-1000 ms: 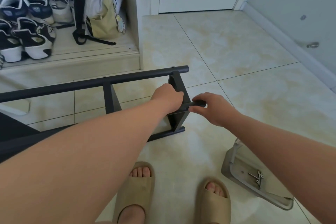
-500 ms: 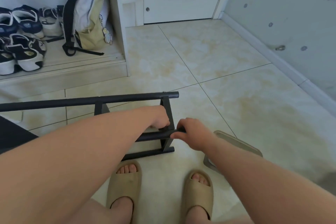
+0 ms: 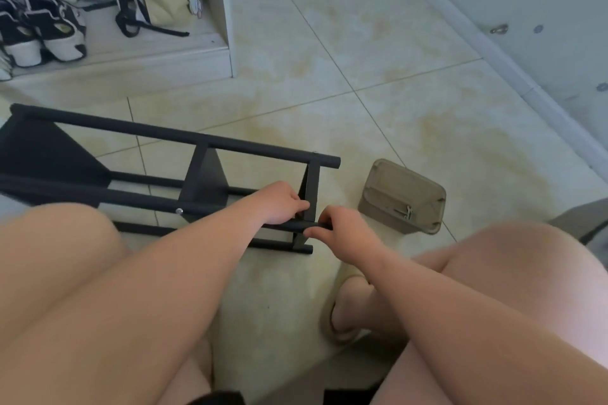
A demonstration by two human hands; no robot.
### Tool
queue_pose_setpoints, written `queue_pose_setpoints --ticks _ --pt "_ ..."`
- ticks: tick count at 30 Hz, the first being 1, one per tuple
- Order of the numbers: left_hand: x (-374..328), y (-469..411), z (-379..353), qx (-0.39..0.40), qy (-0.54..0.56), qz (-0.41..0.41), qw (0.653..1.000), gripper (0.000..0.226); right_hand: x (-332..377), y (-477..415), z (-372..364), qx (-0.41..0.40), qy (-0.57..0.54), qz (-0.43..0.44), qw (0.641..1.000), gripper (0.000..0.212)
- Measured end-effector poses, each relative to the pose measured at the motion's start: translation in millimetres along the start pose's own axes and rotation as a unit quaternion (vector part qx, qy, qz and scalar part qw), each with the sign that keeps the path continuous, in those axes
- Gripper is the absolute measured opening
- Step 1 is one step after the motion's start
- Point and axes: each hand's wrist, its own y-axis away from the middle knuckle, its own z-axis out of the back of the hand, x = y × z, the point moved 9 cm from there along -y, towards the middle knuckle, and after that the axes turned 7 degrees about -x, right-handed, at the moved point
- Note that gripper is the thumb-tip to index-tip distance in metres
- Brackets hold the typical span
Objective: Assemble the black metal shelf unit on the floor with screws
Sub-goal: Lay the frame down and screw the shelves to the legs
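head view: the black shelf frame lies on its side on the tiled floor. the right hand pinches the end of its near rod between thumb and curled fingers. just left of that pinch, the left hand touches the end plate; whether it grips cannot be told. right of the pinch, apart, sits a beige tray with small metal parts.

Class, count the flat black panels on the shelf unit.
3: left end panel, middle panel, right end panel by the left hand. Others may lie beyond the frame's left edge.
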Motion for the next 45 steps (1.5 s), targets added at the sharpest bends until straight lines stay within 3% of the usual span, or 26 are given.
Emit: queue_pose_setpoints --ticks 8,10,14,19,22,28,31,33,35,37,45 --pt "-5 46 -39 0.035 -0.018 -0.021 0.999 0.039 -18 53 -13 0.008 0.024 -0.049 0.998 0.050" --pt "-5 50 -41 0.032 -0.016 -0.022 0.999 0.038 -19 57 -11 -0.010 0.033 -0.044 0.998 0.065" --pt "-3 55 -42 0.036 -0.007 -0.017 0.999 0.034 -6 52 4 -0.087 0.197 0.061 0.975 0.115" --pt "3 57 -43 0.044 -0.003 -0.006 0.999 0.035 1 28 0 -0.032 0.296 0.137 0.945 0.147" --pt "3 52 -43 0.039 0.001 -0.004 0.999 0.035 3 13 -4 0.004 0.326 0.170 0.930 0.152" --pt "2 43 -40 0.063 0.004 0.016 0.998 0.042 2 0 -5 0.027 0.295 0.201 0.934 0.151" --pt "2 32 -41 0.088 0.011 0.045 0.995 0.026 0 -1 -5 0.022 0.285 0.207 0.936 0.151" --pt "9 22 -41 0.099 0.012 0.107 0.989 0.020 -2 -4 -5 0.022 0.281 0.207 0.937 0.152" --pt "18 13 -39 0.080 0.085 0.150 0.982 0.015 -3 -9 -4 0.028 0.276 0.203 0.939 0.152" --pt "20 8 -32 0.062 0.160 0.147 0.974 0.027 -4 -13 -1 0.037 0.269 0.200 0.942 0.152" --pt "23 6 -33 0.108 0.314 0.141 0.933 0.025 -6 -20 -2 0.048 0.247 0.206 0.945 0.152"
